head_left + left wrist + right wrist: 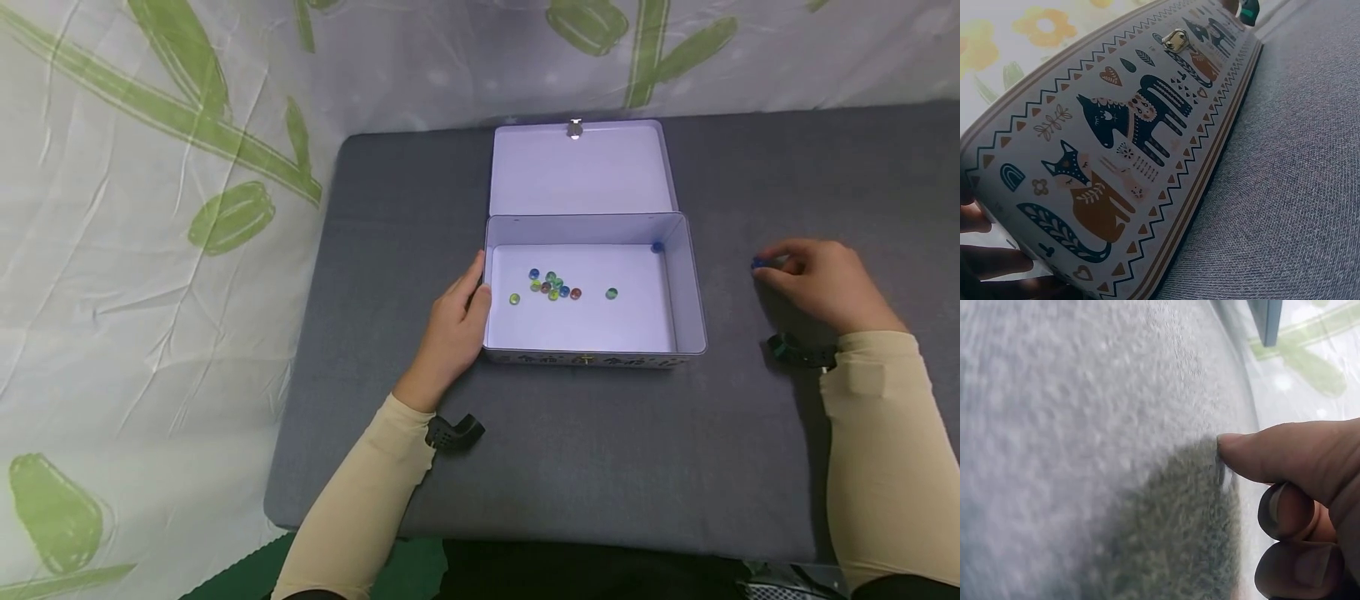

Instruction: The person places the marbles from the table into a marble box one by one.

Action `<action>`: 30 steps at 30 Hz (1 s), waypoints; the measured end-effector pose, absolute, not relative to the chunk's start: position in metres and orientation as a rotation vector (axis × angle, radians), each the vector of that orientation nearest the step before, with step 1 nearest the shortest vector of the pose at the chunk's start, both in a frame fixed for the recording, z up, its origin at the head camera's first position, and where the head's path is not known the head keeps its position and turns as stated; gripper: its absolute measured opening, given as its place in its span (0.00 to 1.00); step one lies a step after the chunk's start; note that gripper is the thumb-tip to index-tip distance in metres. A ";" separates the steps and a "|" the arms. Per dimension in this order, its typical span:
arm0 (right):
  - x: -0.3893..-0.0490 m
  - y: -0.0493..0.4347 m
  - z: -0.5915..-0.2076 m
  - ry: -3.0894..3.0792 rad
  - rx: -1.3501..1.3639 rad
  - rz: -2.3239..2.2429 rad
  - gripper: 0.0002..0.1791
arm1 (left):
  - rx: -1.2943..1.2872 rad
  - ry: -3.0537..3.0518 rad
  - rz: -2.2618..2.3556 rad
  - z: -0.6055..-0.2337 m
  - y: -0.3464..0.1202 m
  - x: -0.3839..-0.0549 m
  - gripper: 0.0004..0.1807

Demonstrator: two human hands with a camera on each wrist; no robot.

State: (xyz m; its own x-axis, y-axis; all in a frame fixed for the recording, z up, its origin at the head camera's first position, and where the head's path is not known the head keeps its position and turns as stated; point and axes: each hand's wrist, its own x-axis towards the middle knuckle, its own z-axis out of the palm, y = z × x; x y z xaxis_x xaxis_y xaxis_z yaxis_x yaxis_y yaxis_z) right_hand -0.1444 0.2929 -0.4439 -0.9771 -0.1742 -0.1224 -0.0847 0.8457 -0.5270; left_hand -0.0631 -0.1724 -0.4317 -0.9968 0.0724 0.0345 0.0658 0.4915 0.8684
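Observation:
A pale lilac tin box [600,340] stands on the grey table with its hinged lid [581,171] laid back. On its floor are several small glass marbles, including a red marble [576,293] and a lone green marble [612,293]. Another blue marble [657,247] sits near the far right corner. My left hand [453,321] rests against the left wall, its fingers fairly straight along the outside. To the right of the box, my right hand [828,279] pinches a blue marble [757,262] between thumb and fingertips, close above the cloth.
Grey cloth [570,467] covers the table. The box's front [1129,125] bears animal patterns and a metal catch [1175,40]. White sheeting with green leaf prints [150,333] hangs at the left and back. Dark bands circle both wrists.

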 end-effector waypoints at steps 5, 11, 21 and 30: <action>-0.144 0.288 -0.442 2.871 -0.221 -0.828 0.18 | 0.123 2.713 1.567 -0.432 -0.172 -0.063 0.30; -0.142 0.273 -0.432 2.864 -0.258 -0.838 0.18 | 0.143 2.713 1.576 -0.433 -0.173 -0.063 0.30; -0.142 0.242 -0.400 2.871 -0.404 -0.819 0.16 | 0.139 2.714 1.575 -0.434 -0.173 -0.064 0.30; -0.149 0.216 -0.378 2.880 -0.508 -0.783 0.16 | 0.144 2.715 1.575 -0.435 -0.173 -0.065 0.30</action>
State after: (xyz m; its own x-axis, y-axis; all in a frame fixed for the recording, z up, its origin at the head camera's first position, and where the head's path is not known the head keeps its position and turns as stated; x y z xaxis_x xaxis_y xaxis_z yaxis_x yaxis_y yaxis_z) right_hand -0.1489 0.2164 -0.3779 -0.9373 -0.3478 -0.0222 -0.2887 0.8107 -0.5094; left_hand -0.0645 -0.1734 -0.4354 -0.9958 0.0790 0.0459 0.0791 0.4934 0.8662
